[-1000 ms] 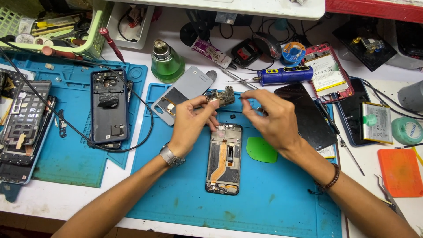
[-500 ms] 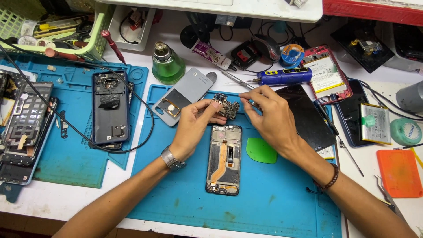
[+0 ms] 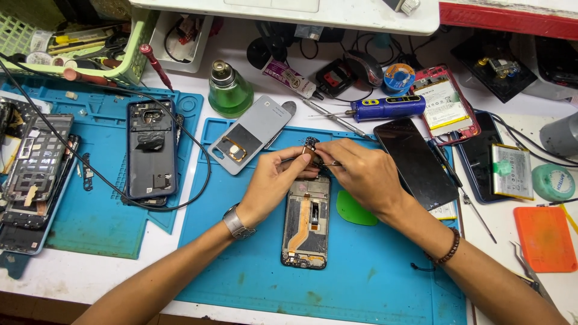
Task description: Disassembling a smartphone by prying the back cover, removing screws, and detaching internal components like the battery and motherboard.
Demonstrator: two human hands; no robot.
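Note:
An opened phone frame (image 3: pixel 306 225) lies upright in the middle of a blue work mat (image 3: pixel 373 277). Just above its top end, my left hand (image 3: pixel 274 183) and my right hand (image 3: pixel 361 174) meet around a small dark circuit board (image 3: pixel 311 144). My left fingers pinch the board. My right hand holds thin metal tweezers (image 3: pixel 328 162) against it. A green triangular pick (image 3: pixel 355 210) rests on the mat right of the phone, under my right wrist.
A grey back cover (image 3: pixel 253 135), a green glass bottle (image 3: pixel 229 90), a blue electric screwdriver (image 3: pixel 388 108), a dark screen panel (image 3: pixel 415 162) and batteries lie around. A second blue mat (image 3: pixel 90 222) at left carries opened phones. An orange pad (image 3: pixel 545 238) sits far right.
Both hands with the small board have come down and closer to the top of the phone frame. The camera view has shifted slightly.

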